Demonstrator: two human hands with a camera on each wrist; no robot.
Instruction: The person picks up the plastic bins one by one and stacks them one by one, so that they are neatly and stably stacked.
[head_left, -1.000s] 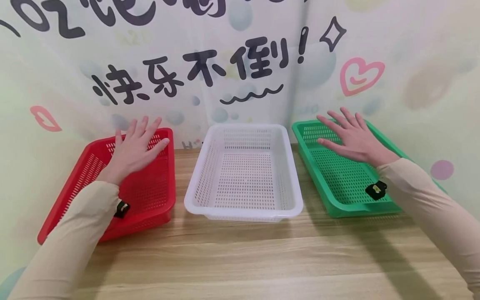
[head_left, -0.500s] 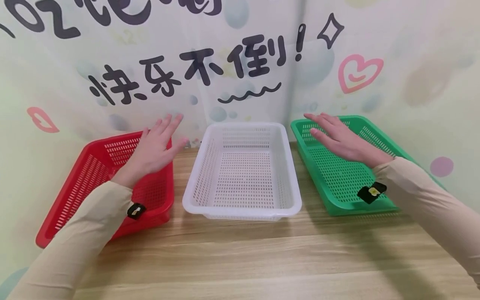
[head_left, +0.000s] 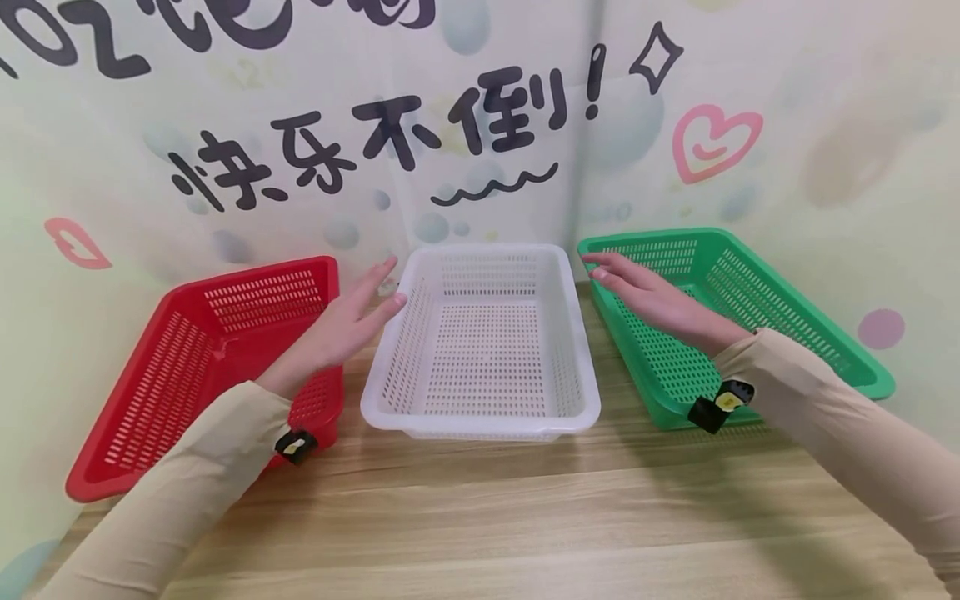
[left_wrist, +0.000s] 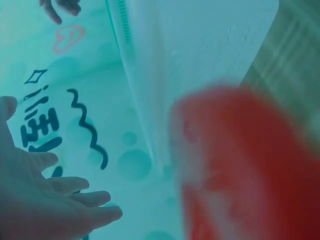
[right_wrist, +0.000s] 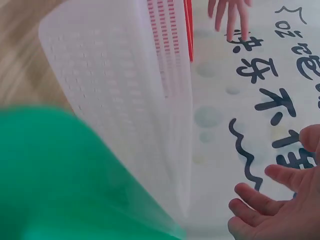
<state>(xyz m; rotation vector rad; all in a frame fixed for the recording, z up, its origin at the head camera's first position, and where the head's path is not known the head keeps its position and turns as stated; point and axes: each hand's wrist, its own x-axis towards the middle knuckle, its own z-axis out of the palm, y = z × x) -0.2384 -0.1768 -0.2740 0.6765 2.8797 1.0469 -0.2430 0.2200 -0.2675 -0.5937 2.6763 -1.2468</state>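
Note:
My left hand [head_left: 337, 329] is held in the air between the red basket [head_left: 93, 488] and the white basket [head_left: 480, 424], fingers extended, holding nothing. Its fingertips overlap the white basket's left rim in the head view. Opposite it, my right hand [head_left: 656, 302] hovers over the left side of the green basket [head_left: 806, 275], fingers extended and nothing in its grasp. Both hands point inward, one on each side of the white basket. From the right wrist, the right hand [right_wrist: 280, 210] shows spread, slightly bent fingers. All three baskets are perforated plastic with no contents visible.
The baskets stand in a row on a wood-grain table [head_left: 480, 517]. Close behind them hangs a pale cloth [head_left: 300, 208] printed with dark characters and a pink heart. Black straps with a small device circle the left wrist [head_left: 296, 447] and right wrist [head_left: 720, 405].
The left hand has moved right, from above the red basket towards the white one. The right hand has moved left and lower over the green basket, turning its palm inward. The baskets stay put.

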